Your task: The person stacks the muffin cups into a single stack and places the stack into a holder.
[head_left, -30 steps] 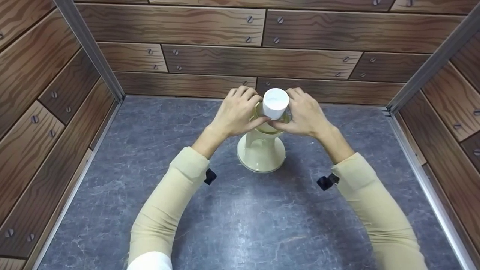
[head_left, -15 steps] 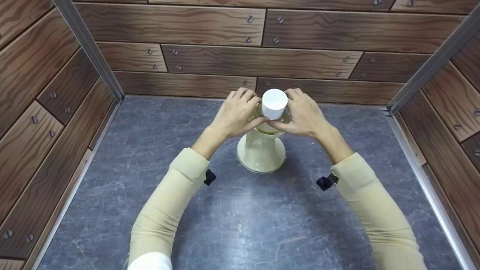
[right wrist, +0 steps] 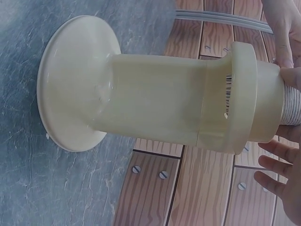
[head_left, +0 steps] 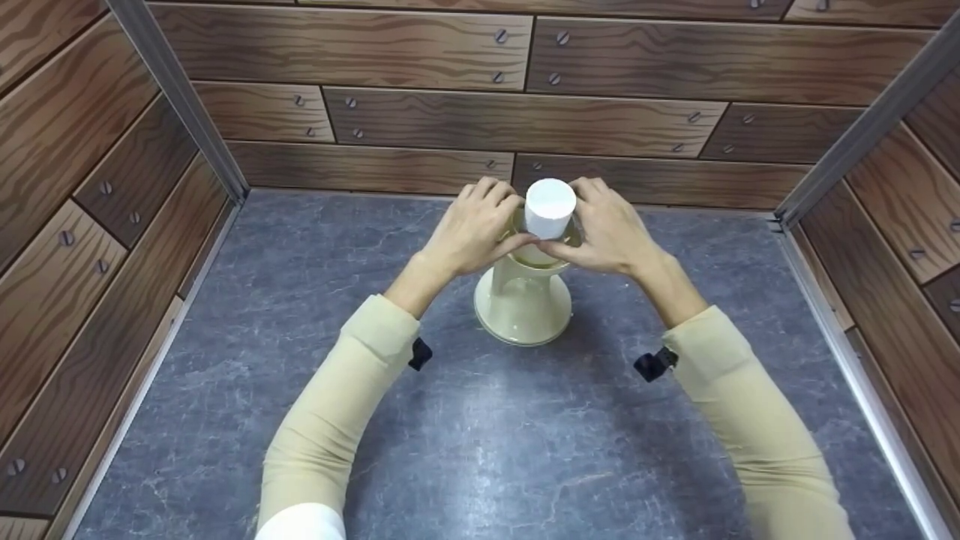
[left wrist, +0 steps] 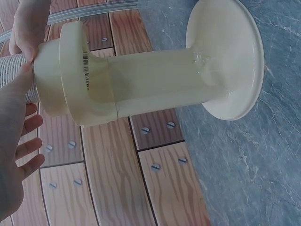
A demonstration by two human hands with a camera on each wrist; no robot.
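Observation:
A white cylinder with a ribbed lower side [right wrist: 292, 104], like a stack of paper cups, stands upright in the top of a cream stand [head_left: 525, 311]. The stand has a wide flared base, a smooth column and a collar with a barcode label. My left hand [head_left: 476, 229] and right hand [head_left: 609, 229] hold the stack from its two sides, just above the cream rim [left wrist: 49, 77]. Both thumbs meet at the front, touching the ribs. The fingers reach round toward the back, where their tips are partly hidden in the head view.
The stand's base rests on a grey marbled tabletop [head_left: 480, 450]. Wood-patterned panels [head_left: 420, 60] wall the back and both sides, with metal strips [head_left: 855, 382] along the edges. A small black camera [head_left: 655, 365] sits at each wrist.

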